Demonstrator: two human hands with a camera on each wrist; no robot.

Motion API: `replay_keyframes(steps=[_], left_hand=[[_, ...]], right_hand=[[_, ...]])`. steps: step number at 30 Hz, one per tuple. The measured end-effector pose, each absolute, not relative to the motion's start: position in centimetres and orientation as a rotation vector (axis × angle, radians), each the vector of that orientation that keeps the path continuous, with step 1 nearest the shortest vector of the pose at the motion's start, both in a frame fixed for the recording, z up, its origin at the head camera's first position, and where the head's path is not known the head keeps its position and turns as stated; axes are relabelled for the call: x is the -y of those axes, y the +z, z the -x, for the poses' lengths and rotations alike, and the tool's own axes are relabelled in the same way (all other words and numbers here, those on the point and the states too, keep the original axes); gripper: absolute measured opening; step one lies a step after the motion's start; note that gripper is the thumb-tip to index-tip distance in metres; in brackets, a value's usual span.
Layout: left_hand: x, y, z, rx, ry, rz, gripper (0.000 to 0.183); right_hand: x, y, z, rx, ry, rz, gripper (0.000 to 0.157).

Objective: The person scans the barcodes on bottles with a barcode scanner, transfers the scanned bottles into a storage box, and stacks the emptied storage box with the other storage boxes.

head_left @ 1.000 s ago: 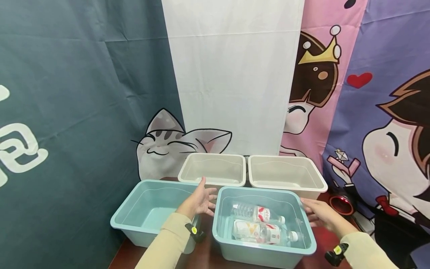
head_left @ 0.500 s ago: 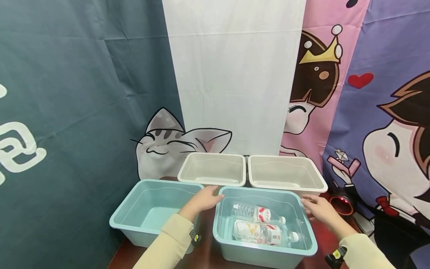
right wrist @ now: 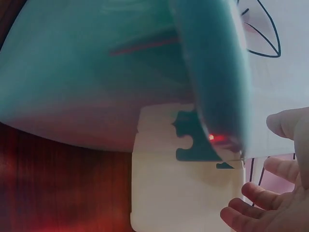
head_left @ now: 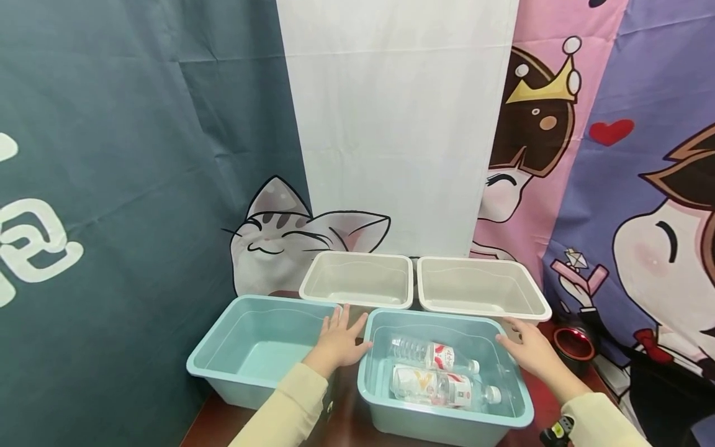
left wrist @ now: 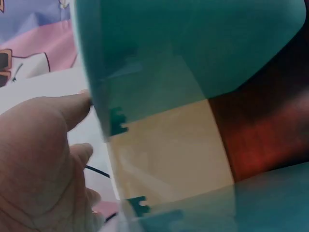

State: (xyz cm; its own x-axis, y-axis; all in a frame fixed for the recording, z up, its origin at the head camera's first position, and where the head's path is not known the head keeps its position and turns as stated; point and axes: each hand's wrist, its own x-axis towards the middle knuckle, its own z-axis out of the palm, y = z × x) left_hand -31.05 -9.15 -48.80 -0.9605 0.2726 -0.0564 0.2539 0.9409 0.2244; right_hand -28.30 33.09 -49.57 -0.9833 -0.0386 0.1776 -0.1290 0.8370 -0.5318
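A light blue basin stands at the front right with two clear plastic bottles lying in it. The back bottle has a red and white label; the front bottle has a white and orange one. My left hand has its fingers spread over the gap beside the left rim, thumb tip right at that rim. On the other side my right hand is at the right rim, thumb near the edge and fingers loosely extended. In the right wrist view, the fingers show beside the rim, holding nothing.
A second light blue basin stands to the left. Behind are two cream basins, the left one and the right one. A dark round object with a red ring sits at right on the reddish-brown table.
My left hand has turned from thumb-up, to palm-down with fingers spread, its thumb coming to the basin's left rim. My right hand stays by the right rim. The bottles lie as before.
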Motion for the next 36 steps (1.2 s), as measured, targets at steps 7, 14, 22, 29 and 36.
replay_keyframes(steps=[7,14,22,29,36], left_hand=[[8.7,-49.1,31.1,-3.006,0.302,-0.368,0.068],[7.2,-49.3,31.2,-3.020,0.247,-0.442,0.072],[6.7,-50.2,31.6,-3.047,0.229,-0.414,0.080],[7.0,-51.3,31.7,-3.060,0.273,-0.362,0.079],[7.0,-52.0,31.8,-3.110,0.203,-0.383,0.073]], right_hand=[[-33.1,-49.5,28.6,2.902,0.880,-0.086,0.064],[-33.0,-49.5,28.7,2.890,0.898,-0.093,0.063],[-32.7,-49.6,29.0,2.898,0.931,-0.104,0.062],[-31.9,-49.4,29.3,2.822,0.955,-0.110,0.054],[-30.7,-48.7,30.1,2.697,1.041,-0.168,0.041]])
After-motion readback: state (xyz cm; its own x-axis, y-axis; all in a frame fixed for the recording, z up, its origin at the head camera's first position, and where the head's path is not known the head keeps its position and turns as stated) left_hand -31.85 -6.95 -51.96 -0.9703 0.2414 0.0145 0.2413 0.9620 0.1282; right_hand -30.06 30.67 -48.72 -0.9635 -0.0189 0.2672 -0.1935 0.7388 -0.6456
